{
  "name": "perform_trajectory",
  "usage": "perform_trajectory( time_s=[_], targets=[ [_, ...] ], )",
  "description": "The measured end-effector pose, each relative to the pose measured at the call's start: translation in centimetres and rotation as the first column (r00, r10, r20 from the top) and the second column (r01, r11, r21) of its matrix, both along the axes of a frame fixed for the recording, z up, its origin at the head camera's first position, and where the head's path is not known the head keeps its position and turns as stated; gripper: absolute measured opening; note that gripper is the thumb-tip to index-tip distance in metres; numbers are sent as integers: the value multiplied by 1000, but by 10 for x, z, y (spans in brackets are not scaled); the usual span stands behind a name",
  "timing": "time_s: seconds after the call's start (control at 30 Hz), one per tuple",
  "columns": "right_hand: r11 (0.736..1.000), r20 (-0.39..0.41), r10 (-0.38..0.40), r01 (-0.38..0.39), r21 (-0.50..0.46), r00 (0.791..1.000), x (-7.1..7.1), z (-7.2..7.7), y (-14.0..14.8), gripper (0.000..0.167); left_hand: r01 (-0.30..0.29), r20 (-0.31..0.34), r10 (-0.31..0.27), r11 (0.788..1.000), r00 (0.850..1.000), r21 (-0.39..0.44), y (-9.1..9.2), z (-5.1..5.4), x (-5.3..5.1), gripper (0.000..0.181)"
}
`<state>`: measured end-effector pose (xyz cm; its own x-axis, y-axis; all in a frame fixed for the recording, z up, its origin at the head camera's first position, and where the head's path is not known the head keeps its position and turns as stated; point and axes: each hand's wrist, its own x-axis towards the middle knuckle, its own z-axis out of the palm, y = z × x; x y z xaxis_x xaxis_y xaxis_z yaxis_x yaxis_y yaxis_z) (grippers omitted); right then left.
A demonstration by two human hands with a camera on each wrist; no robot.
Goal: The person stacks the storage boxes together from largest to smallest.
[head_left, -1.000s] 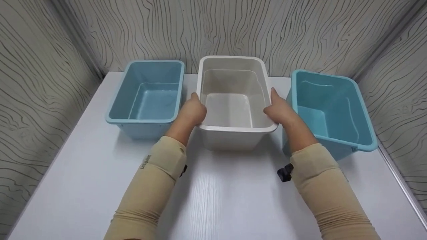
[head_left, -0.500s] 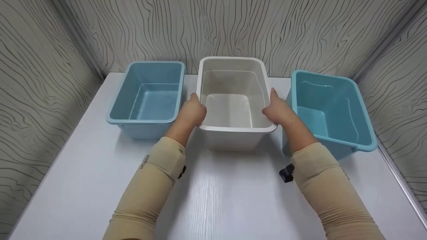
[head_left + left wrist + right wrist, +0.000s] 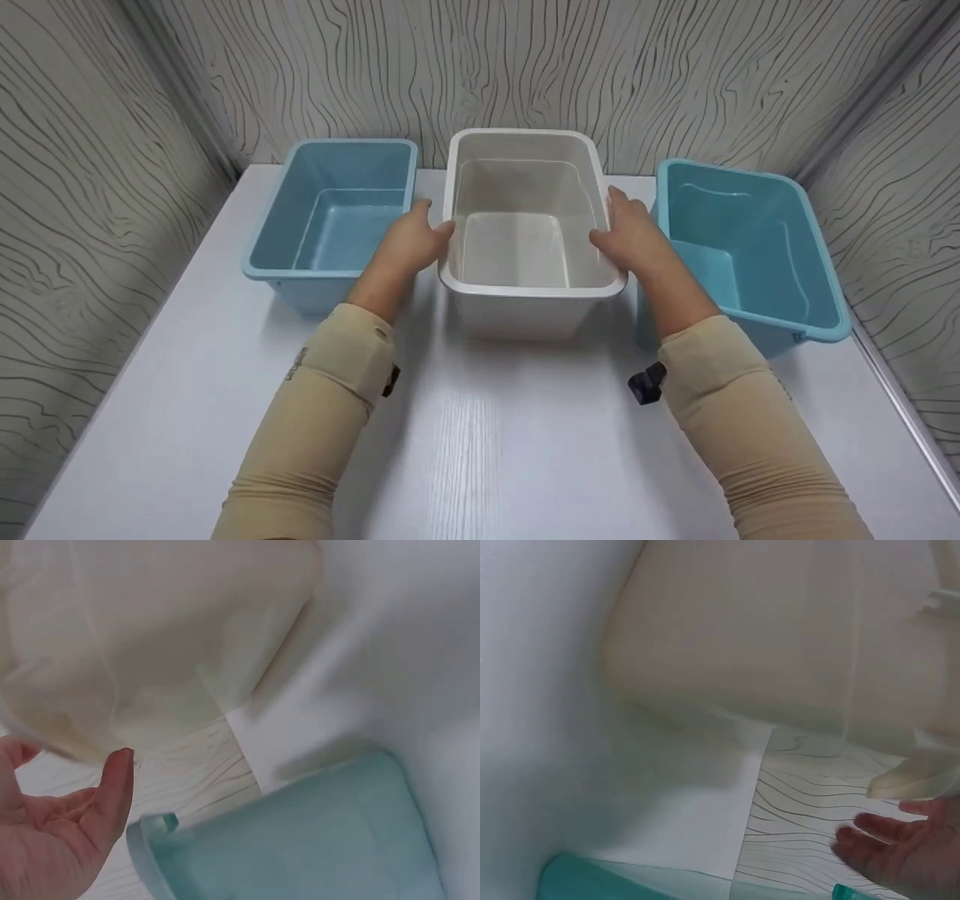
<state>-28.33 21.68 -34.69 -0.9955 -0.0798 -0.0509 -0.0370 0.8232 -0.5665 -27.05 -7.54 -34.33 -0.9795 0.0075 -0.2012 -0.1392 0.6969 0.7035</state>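
Wood-grain-patterned walls behind and to both sides of the white bin, with a white table underneath. Farthest left of the white bin, a light blue bin, upright and well apart. Just left of the white bin, the left hand, fingers loose and parted rather than gripping, thumb tip at or just beside the rim; actual contact impossible to tell. Next, the white bin itself, apparently seated upright on the table. Just right of the white bin, the right hand, fingers parted, thumb overlapping the rim in the head view; contact again unclear. Farthest right of the white bin, a turquoise bin, turned at an angle. Judging from the row of three: placement of the white bin probably done, letting go nearly complete; only full clearance of both hands seemingly left.
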Motion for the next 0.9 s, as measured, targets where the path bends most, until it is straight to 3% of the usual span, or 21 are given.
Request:
perform_trajectory(
  time_s=[0.17, 0.43, 0.63, 0.9],
  targets=[
    [997, -40, -13, 16, 81, 999, 1, 14, -11, 73, -23, -47, 23, 1000, 999, -3, -20, 13, 0, 61],
    [996, -105, 48, -39, 81, 993, 6, 30, -48, 71, -72, -95, 69, 997, 993, -28, -67, 27, 3, 56],
    [991, -152, 124, -114, 68, 981, 16, 29, -85, 68, -181, -117, 174, 982, 978, -56, -113, 19, 6, 57],
    [969, -208, 211, -232, -81, 955, 35, 22, -134, 62, -326, -126, 317, 943, 940, -64, -157, 4, 11, 60]
  ],
)
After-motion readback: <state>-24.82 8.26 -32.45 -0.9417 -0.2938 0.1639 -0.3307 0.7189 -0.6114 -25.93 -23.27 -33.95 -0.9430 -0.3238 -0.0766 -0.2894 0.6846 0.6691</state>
